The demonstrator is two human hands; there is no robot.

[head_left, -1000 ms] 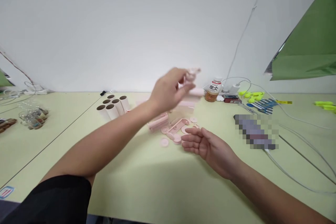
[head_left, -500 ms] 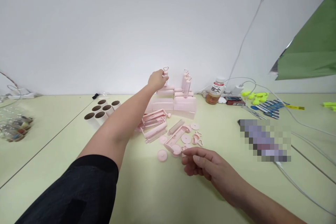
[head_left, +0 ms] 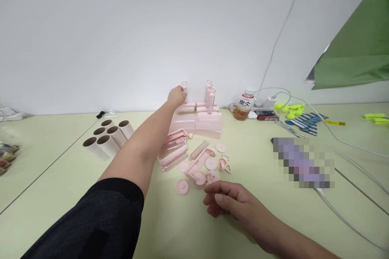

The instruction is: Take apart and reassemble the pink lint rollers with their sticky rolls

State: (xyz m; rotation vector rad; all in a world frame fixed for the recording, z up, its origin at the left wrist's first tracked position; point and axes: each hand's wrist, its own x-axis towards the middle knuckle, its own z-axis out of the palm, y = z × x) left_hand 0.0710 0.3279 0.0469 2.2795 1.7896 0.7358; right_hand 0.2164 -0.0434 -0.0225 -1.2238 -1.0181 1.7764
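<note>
My left hand [head_left: 177,97], arm stretched to the back, is closed around a slim pink tube with a heart-shaped loop [head_left: 184,84] that stands upright by the wall. Several similar pink tubes [head_left: 210,101] stand to its right, among stacked pink, partly clear pieces [head_left: 208,120]. My right hand [head_left: 226,200] hovers over the front of the table, its fingers loosely curled and the thumb apart, with nothing visible in it. Just beyond its fingertips lie pink discs [head_left: 182,186], a long pink holder [head_left: 199,164], small heart-loop caps [head_left: 224,165] and clear-sided pink tubes [head_left: 174,160].
White cardboard tubes [head_left: 105,145] stand at the left. To the back right are a labelled bottle [head_left: 244,105], neon yellow pieces [head_left: 291,110], and scissors [head_left: 291,130]. A pixelated device [head_left: 300,164] with a cable lies at the right. A green sheet [head_left: 352,44] hangs above.
The view has shifted slightly. My left hand stays on the heart-loop tube at the back, and my right hand keeps nearly the same place and pose over the front.
</note>
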